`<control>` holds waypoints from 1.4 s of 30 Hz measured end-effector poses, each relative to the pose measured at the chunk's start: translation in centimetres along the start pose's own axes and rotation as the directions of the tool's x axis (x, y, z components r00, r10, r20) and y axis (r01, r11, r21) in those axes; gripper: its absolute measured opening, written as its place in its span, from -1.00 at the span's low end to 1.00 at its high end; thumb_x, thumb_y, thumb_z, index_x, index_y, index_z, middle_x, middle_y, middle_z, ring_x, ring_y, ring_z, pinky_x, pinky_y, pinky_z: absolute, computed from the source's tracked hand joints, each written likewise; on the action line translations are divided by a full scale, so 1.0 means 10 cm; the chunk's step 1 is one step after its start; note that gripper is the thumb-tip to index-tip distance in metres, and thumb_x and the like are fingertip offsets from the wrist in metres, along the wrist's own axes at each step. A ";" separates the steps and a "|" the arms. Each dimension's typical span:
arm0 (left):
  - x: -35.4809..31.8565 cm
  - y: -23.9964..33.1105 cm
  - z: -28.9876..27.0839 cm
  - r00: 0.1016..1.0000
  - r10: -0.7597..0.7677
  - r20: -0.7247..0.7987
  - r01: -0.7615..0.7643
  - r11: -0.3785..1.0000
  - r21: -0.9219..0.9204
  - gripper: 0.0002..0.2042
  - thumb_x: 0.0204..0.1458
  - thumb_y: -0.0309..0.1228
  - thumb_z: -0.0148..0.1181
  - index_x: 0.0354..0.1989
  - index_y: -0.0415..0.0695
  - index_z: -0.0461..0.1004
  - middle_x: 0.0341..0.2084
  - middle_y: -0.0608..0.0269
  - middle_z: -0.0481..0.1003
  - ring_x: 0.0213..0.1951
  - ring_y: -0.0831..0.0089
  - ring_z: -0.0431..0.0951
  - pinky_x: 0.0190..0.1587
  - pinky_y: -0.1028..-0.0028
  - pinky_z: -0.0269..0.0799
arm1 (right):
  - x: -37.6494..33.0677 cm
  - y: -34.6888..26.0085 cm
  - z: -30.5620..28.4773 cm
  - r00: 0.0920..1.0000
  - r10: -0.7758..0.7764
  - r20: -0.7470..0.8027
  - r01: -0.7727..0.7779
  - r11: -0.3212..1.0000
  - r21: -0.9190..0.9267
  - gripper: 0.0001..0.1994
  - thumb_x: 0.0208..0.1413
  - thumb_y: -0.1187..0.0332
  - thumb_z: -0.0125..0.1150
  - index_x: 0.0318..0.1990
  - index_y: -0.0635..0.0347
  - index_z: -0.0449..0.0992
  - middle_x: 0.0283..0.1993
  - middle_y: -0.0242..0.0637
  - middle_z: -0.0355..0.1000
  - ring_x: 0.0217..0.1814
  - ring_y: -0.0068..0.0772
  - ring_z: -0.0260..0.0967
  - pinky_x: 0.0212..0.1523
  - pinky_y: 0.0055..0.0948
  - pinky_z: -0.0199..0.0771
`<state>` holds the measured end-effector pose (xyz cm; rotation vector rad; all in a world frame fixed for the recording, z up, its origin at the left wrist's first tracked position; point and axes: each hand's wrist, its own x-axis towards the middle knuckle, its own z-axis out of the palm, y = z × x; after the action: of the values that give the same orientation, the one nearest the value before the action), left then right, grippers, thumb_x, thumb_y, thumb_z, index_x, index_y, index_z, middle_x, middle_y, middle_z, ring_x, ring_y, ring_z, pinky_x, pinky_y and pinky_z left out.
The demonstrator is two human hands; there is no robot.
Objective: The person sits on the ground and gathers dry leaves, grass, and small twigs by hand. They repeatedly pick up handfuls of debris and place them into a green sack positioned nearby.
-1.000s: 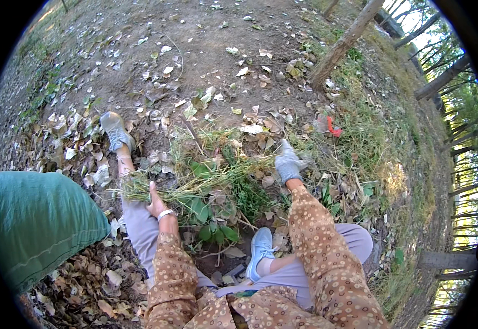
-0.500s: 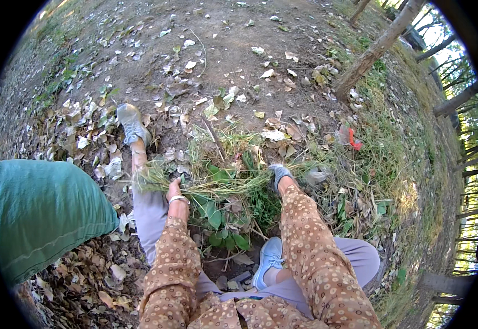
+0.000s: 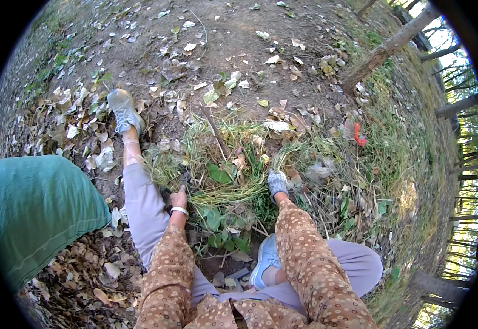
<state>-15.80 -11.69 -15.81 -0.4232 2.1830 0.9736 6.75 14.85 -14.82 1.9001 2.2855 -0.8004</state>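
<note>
L hand (image 3: 178, 199) & gloved R hand (image 3: 277, 184), fingers clamped on grass stalks (image 3: 231, 194) bowed btwn them, low over weeds (image 3: 220, 174). Green cloth bundle (image 3: 41, 211) crowds L side; wide stretch of leaf-strewn dirt (image 3: 233, 46) ahead; red scrap (image 3: 358, 135) past R hand; trees (image 3: 390, 50) along R rim.

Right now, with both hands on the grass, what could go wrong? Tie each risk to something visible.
The left hand is bare, unlike the gloved right hand, so the grass might scratch it.
Grass fans out past both hands; loose ends could slip free.
A stick lies just beyond the held grass and might snag it.
</note>
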 end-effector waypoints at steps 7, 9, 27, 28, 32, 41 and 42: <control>0.08 0.00 0.55 0.997 0.008 0.072 -0.003 0.998 -0.071 -0.32 -0.03 -0.12 0.20 0.02 -0.58 0.27 -0.05 -0.20 0.42 -0.06 0.15 0.47 0.02 0.34 0.31 | 0.55 0.54 0.34 0.942 -0.284 0.179 0.333 0.865 -0.375 -0.65 0.16 0.20 -0.14 -0.21 0.25 0.51 -0.17 0.12 0.46 -0.07 0.11 0.39 -0.08 -0.09 0.38; 0.36 -0.31 0.53 0.999 -0.042 -0.020 0.040 0.997 -0.067 -0.43 -0.02 -0.11 0.18 -0.12 -0.51 0.41 -0.12 -0.32 0.45 -0.04 0.00 0.48 -0.02 0.25 0.33 | 0.34 0.08 0.42 0.976 -0.079 0.202 0.089 0.995 -0.039 -0.64 0.16 0.16 -0.13 -0.24 0.26 0.52 -0.19 0.12 0.46 -0.08 0.14 0.39 -0.09 -0.08 0.37; 0.86 -1.09 0.93 0.819 0.179 0.546 0.163 0.839 -0.519 -0.71 0.08 -0.59 -0.11 -0.04 -0.14 0.42 -0.11 0.10 0.47 -0.12 0.12 0.47 -0.08 0.24 0.42 | -0.10 -0.04 0.53 0.774 -0.244 0.584 -0.265 0.714 0.649 -0.79 0.16 0.25 0.01 -0.20 0.11 0.52 -0.27 -0.38 0.45 -0.28 -0.41 0.35 -0.26 -0.37 0.37; 0.94 -1.06 0.89 0.810 0.386 0.441 -0.272 0.914 -0.300 -0.71 0.05 -0.57 -0.10 -0.06 -0.14 0.43 -0.09 0.07 0.46 -0.09 0.10 0.46 -0.06 0.22 0.41 | -0.01 -0.01 0.59 0.785 -0.280 0.553 -0.127 0.800 0.586 -0.79 0.15 0.24 0.03 -0.22 0.10 0.53 -0.30 -0.36 0.45 -0.29 -0.38 0.36 -0.26 -0.35 0.37; 1.03 -1.24 0.62 0.830 0.480 0.285 -0.512 0.858 0.045 -0.71 0.00 -0.53 -0.05 -0.09 -0.14 0.45 -0.04 0.01 0.44 -0.04 0.07 0.44 -0.01 0.20 0.38 | -0.30 -0.52 0.60 0.824 -0.541 0.169 0.567 0.780 -0.266 -0.81 0.03 0.26 0.04 -0.38 0.16 0.50 -0.36 -0.04 0.45 -0.24 -0.09 0.46 -0.22 -0.21 0.46; 0.14 0.33 0.88 0.769 0.457 0.447 -0.473 0.877 -0.082 -0.71 -0.01 -0.52 0.00 -0.07 -0.15 0.45 -0.04 0.01 0.44 -0.03 0.07 0.43 0.02 0.22 0.36 | 0.23 0.51 0.70 0.759 -0.529 0.380 0.443 0.847 0.294 -0.77 0.17 0.33 -0.09 -0.38 0.20 0.50 -0.40 -0.01 0.45 -0.40 -0.11 0.41 -0.38 -0.23 0.37; -0.21 0.66 1.20 0.692 0.510 0.512 -0.514 0.845 -0.147 -0.70 -0.01 -0.51 0.00 -0.07 -0.15 0.45 -0.04 0.01 0.44 -0.03 0.07 0.43 0.02 0.22 0.35 | 0.46 0.96 0.38 0.763 -0.546 0.345 0.425 0.827 0.368 -0.78 0.18 0.35 -0.09 -0.37 0.20 0.49 -0.41 0.00 0.45 -0.41 -0.12 0.40 -0.39 -0.25 0.37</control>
<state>-12.27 1.71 -16.55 0.4689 1.7916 1.1986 13.56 18.39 -23.09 0.9950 2.4708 -1.4917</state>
